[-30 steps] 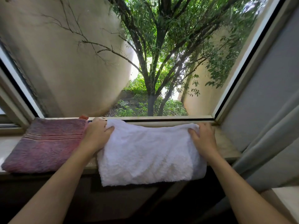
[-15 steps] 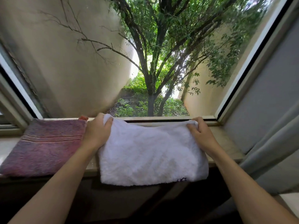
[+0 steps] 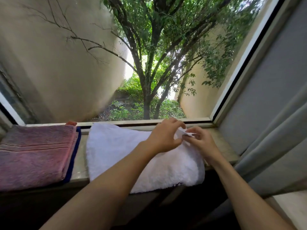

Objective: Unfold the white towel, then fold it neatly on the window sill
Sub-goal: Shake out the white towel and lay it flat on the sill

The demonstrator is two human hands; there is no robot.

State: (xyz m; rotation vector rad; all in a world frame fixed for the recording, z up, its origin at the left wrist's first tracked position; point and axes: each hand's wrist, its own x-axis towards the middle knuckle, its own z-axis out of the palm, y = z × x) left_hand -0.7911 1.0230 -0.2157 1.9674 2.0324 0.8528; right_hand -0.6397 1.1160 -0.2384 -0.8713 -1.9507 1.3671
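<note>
Item: fluffy white folded terry towel (image 3: 126,156), lying on the pale stone window sill (image 3: 79,170), its near edge hanging slightly over the sill's front lip. A dark mark shows at the near right hem.

Left hand (image 3: 164,138): reaches across the white towel to its far right corner, fingers curled, pinching a raised flap of the cloth.

Right hand (image 3: 199,140): just right of the left hand, fingers curled, pinching the same raised corner from the other side. The two hands nearly touch over the flap.

Left of the white towel, apart from it: folded pink-mauve striped towel (image 3: 34,155), stacked on a dark blue cloth (image 3: 73,160) whose edge shows along its right side.

Right of the white towel: grey curtain (image 3: 272,146), hanging beside the sill's end.

Beyond the white towel: window frame (image 3: 126,122), with a green leafy tree (image 3: 149,63) outside.
</note>
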